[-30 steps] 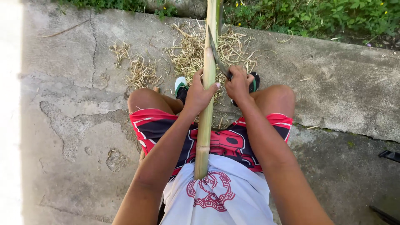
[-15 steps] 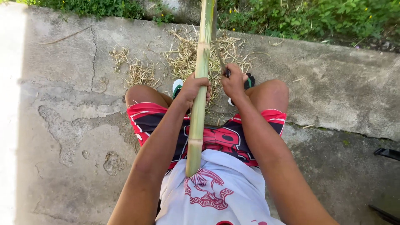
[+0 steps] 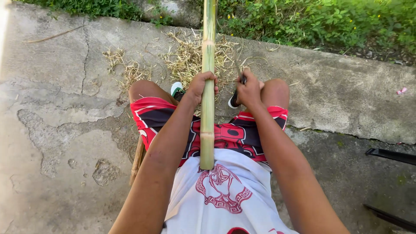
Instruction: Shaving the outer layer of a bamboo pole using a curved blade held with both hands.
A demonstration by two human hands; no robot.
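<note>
Concrete, cracked and patchy, fills the left of the view, with scattered dry shavings lying further up beside the seated person's knees. Left hand is wrapped firmly around the bamboo pole, fingers closed over its left and front face just below a node ring. Pole runs lengthwise away from the person, near end resting against the white shirt at the waist, far end passing between the knees and out of the top of the view toward the green plants. Judged from its look, it is stiff, hollow and fairly light for its length, with a smooth green skin that may slip under a loose grasp (the node ridges offer the surest purchase). Right hand sits just right of the pole, apart from it, curled tightly on a small dark tool handle; the blade itself cannot be made out. Dark straps or bars lie at the far right edge.
</note>
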